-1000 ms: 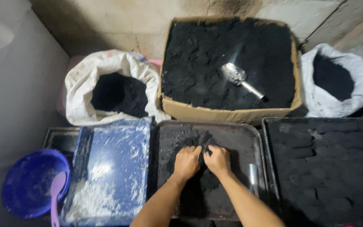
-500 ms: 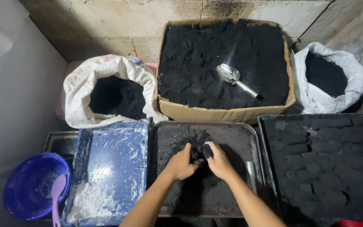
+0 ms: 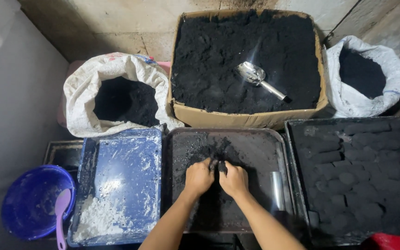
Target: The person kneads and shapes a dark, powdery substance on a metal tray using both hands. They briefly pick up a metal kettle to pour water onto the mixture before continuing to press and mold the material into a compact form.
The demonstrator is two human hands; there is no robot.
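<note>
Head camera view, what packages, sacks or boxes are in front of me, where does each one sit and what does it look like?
Cardboard box: top centre, behind the dark tray, brown, open, full of black powder with a metal scoop lying in it.
Left sack: top left, white woven, rolled open, black powder inside, faint coloured print.
Right sack: top right, white woven, open, black powder inside.
No signs or screens show.

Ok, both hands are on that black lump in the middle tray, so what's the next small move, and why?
Probably keep pressing the small black lump between the left hand and right hand to firm it up. It looks loose, and the shaped lumps in the right tray look compact.
</note>
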